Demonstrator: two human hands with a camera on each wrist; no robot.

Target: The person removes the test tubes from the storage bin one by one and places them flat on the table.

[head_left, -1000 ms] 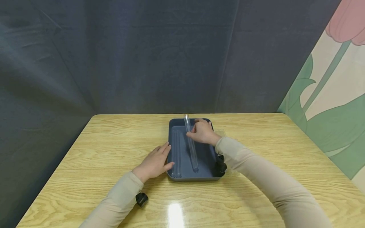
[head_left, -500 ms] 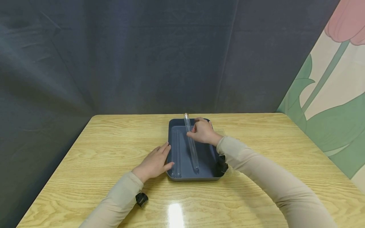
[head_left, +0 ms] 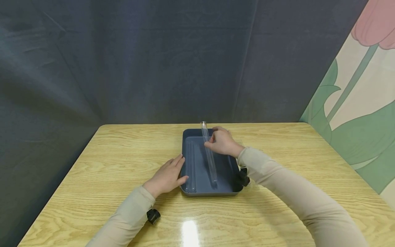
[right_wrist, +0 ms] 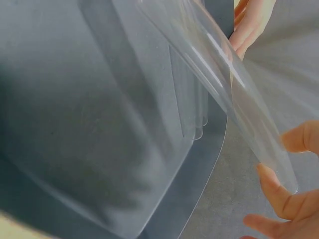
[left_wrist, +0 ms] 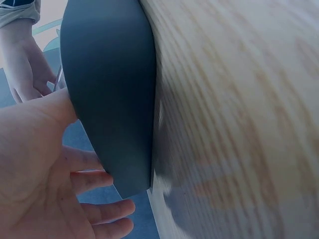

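Note:
A blue-grey tray (head_left: 213, 194) lies on the table with clear test tubes (head_left: 193, 171) side by side along its left inner wall. My right hand (head_left: 223, 141) pinches another clear test tube (head_left: 211, 161) between thumb and fingers, near its far end. That tube slants over the tray, its rounded end towards me and slightly above the floor of the tray. In the right wrist view the held tube (right_wrist: 224, 84) looks see-through, with nothing visible inside. Fingers extended, my left hand (head_left: 168, 175) rests against the tray's left side; the left wrist view has its fingers touching the tray wall (left_wrist: 109, 89).
The tray stands on a light wood-grain table (head_left: 123, 154). To the tray's right, partly behind my right arm, lies a clear, flat-looking thing (head_left: 240, 142), too faint to identify. A dark curtain (head_left: 169, 61) hangs behind the table, and a tulip-patterned panel (head_left: 361, 137) is at right.
My right hand has shifted slightly right with the test tube, and the tube's near end has risen a little off the tray floor. The left hand has stayed put.

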